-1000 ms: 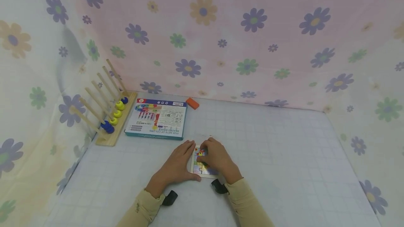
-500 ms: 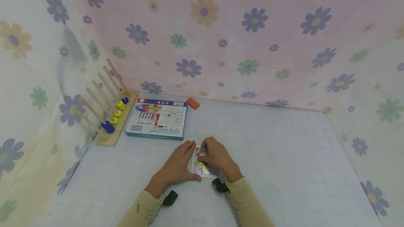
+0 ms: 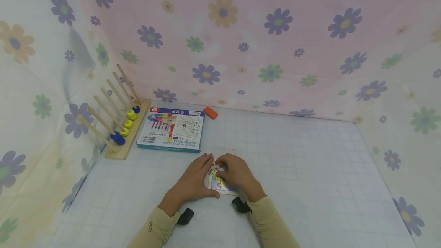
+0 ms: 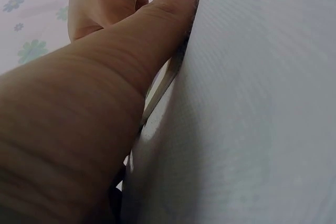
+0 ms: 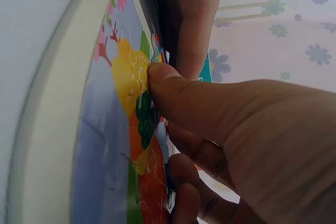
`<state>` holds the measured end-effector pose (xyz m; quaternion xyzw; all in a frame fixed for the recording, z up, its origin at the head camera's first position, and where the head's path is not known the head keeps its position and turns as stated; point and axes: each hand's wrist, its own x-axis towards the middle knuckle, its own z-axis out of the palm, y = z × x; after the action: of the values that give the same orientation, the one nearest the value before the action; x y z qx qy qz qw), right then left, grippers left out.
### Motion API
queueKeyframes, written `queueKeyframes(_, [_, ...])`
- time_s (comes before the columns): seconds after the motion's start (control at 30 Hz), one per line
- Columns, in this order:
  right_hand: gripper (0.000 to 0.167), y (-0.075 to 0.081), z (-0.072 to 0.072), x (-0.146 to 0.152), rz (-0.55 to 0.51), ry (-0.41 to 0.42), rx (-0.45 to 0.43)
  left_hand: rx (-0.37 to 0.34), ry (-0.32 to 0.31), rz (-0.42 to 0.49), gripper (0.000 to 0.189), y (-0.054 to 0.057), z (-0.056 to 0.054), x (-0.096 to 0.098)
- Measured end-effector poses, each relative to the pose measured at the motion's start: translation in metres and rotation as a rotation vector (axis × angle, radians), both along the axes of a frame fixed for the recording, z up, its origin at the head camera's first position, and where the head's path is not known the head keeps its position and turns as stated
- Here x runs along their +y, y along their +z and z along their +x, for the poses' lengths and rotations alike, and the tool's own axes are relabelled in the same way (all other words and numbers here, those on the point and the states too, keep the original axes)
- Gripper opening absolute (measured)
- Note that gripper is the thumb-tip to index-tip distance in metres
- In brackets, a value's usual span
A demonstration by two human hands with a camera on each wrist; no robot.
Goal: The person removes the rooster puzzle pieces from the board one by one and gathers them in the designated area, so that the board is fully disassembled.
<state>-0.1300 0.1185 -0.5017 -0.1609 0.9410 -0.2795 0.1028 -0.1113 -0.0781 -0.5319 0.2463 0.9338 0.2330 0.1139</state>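
Hands, 2. L. hand (image 3: 193, 181): fingers extended, laid along l. edge of rect. jigsaw (image 3: 224, 192), thumb at near edge. R. hand (image 3: 237, 171): fingers curled, glossy puzzle pc. (image 3: 213, 171) pinched w/ thumb over jigsaw's far l. part. Jigsaw: pale-framed, laid flat on white cloth-covered worktop (image 3: 303, 171). Pink printed blossoms shown in r.-wrist view, hidden in head view; frame's thin side shown in l.-wrist view.

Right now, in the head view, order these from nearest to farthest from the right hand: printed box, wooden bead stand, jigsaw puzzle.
1. Jigsaw puzzle: partly under the right hand.
2. Printed box: beyond, to the left.
3. Wooden bead stand: far left, past the box.
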Motion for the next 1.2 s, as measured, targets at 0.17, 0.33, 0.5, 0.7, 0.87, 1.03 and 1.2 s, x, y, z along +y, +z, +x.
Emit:
queueKeyframes(0.17, [0.042,-0.0014,0.0011,-0.0010,0.033,0.013,0.028,-0.002,-0.004,-0.004,0.122,0.0005,0.0002,0.0004])
queueKeyframes(0.33, [0.037,-0.0017,0.0050,-0.0035,0.060,0.017,0.081,0.009,-0.004,-0.007,0.121,0.0019,0.0008,0.0006])
queueKeyframes(0.5, [0.028,-0.0021,0.0074,-0.0058,0.094,0.028,0.134,0.003,-0.001,-0.006,0.121,0.0033,0.0003,0.0005])
queueKeyframes(0.7, [0.025,-0.0014,0.0073,-0.0063,0.117,0.039,0.134,0.001,0.001,-0.004,0.121,0.0022,-0.0004,0.0002])
queueKeyframes(0.87, [0.026,-0.0018,0.0070,-0.0045,0.122,0.046,0.113,0.005,-0.002,-0.014,0.122,-0.0005,-0.0004,0.0000])
queueKeyframes(1.03, [0.027,-0.0006,0.0079,-0.0017,0.119,0.051,0.081,0.013,-0.012,-0.018,0.124,-0.0023,0.0000,-0.0004])
queueKeyframes(1.2, [0.027,0.0019,0.0074,0.0027,0.087,0.055,0.054,0.004,-0.006,-0.010,0.124,-0.0011,0.0000,-0.0008])
